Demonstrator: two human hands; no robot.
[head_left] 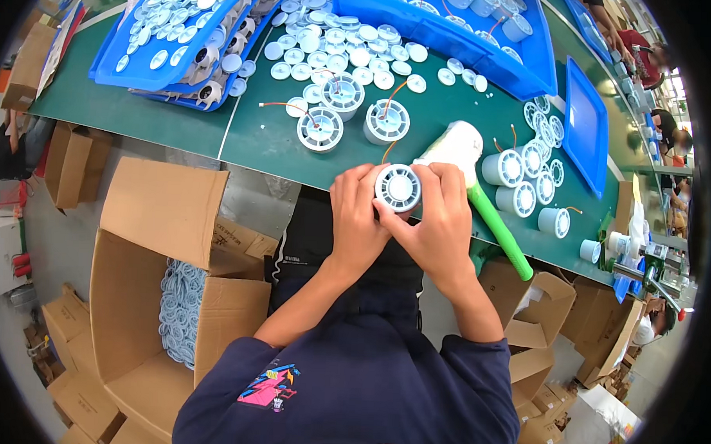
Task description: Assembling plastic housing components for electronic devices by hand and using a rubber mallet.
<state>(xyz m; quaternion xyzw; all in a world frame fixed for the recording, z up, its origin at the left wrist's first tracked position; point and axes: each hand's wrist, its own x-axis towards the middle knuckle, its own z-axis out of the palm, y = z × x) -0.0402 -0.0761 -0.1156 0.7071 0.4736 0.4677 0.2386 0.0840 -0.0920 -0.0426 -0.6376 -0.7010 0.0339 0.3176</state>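
Observation:
At the table's front edge, my left hand (354, 214) and my right hand (443, 225) are closed round a small pale-blue cylindrical housing (398, 187). Its slotted round cap faces up, and an orange wire sticks out at its far side. Fingers cover the housing's sides. Right beside my right hand lies a mallet-like tool with a green handle (500, 233) and a white wrapped head (461, 143). Beyond my hands stand three similar housings (320, 129) with slotted tops and orange wires.
Loose pale discs (338, 49) cover the far table. Blue trays (154, 58) are stacked at left; a blue bin (456, 34) holds more housings. At right are slotted rings (543, 127), several housings (517, 198), a blue tray (586, 124) and a clamp (651, 271). A carton (145, 316) of rings stands lower left.

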